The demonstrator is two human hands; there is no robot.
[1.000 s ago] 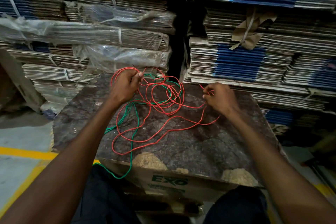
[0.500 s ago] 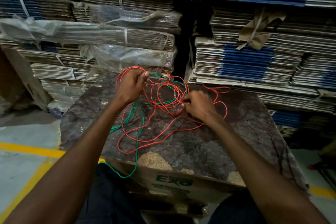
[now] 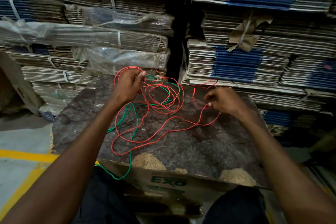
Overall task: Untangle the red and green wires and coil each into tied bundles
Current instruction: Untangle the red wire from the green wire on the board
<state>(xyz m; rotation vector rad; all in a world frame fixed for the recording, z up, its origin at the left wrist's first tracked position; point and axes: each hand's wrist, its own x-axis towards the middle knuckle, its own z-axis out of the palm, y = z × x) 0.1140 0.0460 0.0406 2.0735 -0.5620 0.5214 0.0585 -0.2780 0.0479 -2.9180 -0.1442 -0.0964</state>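
Hands, left [image 3: 128, 87] and right [image 3: 224, 101], both grip red wire [image 3: 163, 132] tangled between them.

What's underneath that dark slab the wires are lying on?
A cardboard box printed EXO sits under the marble-patterned slab. Only the box's front shows; the slab covers the rest, so nothing more can be seen under it.

Support: dark mottled stone-patterned board [image 3: 190, 143], chipped at its near edge to pale fibrous patches. It rests on a brown cardboard box printed "EXO" in green [image 3: 169, 182]. Lying on the board: thin red wire [image 3: 163, 132] in loose overlapping loops across the centre and far side; thin green wire [image 3: 131, 143] threaded through those loops, running over the board's near-left edge and hanging below it.
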